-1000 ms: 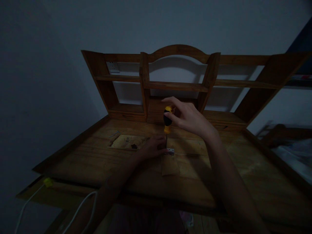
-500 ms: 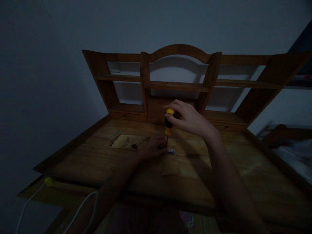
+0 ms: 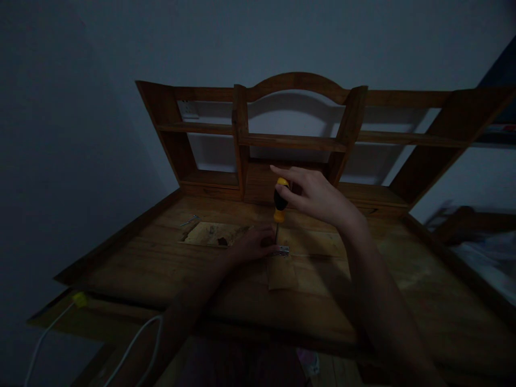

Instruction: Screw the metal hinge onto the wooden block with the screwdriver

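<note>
My right hand [image 3: 312,194] grips the yellow and black handle of a screwdriver [image 3: 280,200] between thumb and fingers, its index finger stretched out past the handle's top. The screwdriver stands nearly upright, its shaft running down to a small metal hinge [image 3: 284,250]. Low beside the tip, my left hand [image 3: 255,243] has its fingers closed at the hinge's left end, hiding that end and any screw there. Under the hinge are light wooden pieces, one a small square block [image 3: 282,273] reaching toward me.
A wooden desk [image 3: 161,269] spreads beneath, with a shelf unit [image 3: 292,142] along its back. Left of my hands lie a pale board [image 3: 213,234] with a dark hole and some thin metal pieces [image 3: 189,220]. A white cable [image 3: 155,344] and a yellow object [image 3: 79,300] are at front left.
My right hand has shifted slightly on the screwdriver, and its index finger is now more extended. The screwdriver's handle tilts a little more to the right. My left hand stays in place.
</note>
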The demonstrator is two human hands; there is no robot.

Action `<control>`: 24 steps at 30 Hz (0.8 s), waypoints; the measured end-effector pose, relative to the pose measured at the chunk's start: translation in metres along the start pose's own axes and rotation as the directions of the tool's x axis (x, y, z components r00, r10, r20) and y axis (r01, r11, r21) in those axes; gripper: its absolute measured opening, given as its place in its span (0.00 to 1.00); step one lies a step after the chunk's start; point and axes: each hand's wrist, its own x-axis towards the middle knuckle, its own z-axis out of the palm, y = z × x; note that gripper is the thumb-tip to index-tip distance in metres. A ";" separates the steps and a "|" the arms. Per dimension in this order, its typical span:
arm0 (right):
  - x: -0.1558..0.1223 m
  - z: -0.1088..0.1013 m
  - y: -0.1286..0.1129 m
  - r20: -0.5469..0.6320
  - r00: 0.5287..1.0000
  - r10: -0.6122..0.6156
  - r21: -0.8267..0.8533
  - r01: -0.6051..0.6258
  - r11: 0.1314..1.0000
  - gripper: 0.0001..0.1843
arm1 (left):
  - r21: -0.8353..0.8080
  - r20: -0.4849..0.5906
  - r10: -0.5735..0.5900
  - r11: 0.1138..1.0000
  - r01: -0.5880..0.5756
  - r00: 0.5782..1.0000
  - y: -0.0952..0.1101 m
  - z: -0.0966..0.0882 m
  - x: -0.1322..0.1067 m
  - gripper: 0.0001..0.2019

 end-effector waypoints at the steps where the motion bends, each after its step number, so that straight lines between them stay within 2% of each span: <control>1: -0.001 -0.001 0.000 0.008 1.000 0.005 -0.004 -0.005 1.000 0.25 | -0.012 0.002 -0.009 1.000 0.009 1.000 0.000 0.000 0.000 0.18; 5: -0.002 -0.003 0.000 0.008 1.000 0.023 0.018 -0.023 1.000 0.25 | -0.102 0.061 -0.063 0.992 0.069 0.996 -0.005 -0.005 0.007 0.20; 7: -0.002 -0.004 0.000 0.008 1.000 0.020 0.041 -0.020 0.999 0.24 | -0.186 0.179 -0.067 0.977 0.101 0.981 -0.008 -0.011 0.015 0.21; 9: -0.003 -0.005 -0.001 0.012 1.000 0.009 0.057 -0.009 0.998 0.22 | -0.282 0.334 -0.032 0.950 0.132 0.942 -0.011 -0.016 0.025 0.19; 11: -0.003 -0.006 -0.001 0.011 1.000 0.003 0.064 -0.003 0.998 0.21 | -0.340 0.430 0.011 0.928 0.151 0.903 -0.014 -0.019 0.034 0.17; 13: -0.003 -0.007 -0.001 0.012 1.000 0.005 0.065 -0.006 0.998 0.21 | -0.341 0.438 0.021 0.929 0.144 0.899 -0.015 -0.020 0.037 0.16; 18: -0.005 -0.011 -0.001 0.027 0.999 0.037 0.028 -0.038 0.999 0.23 | -0.274 0.322 -0.046 0.952 0.140 0.945 -0.014 -0.020 0.023 0.17; 21: -0.005 -0.012 -0.001 0.031 0.999 0.039 0.022 -0.040 0.999 0.25 | -0.273 0.301 -0.015 0.957 0.101 0.953 -0.015 -0.020 0.018 0.16; 24: -0.004 -0.010 -0.002 0.013 0.999 0.033 0.025 -0.033 0.999 0.26 | -0.341 0.340 0.046 0.937 0.077 0.939 -0.018 -0.019 0.021 0.13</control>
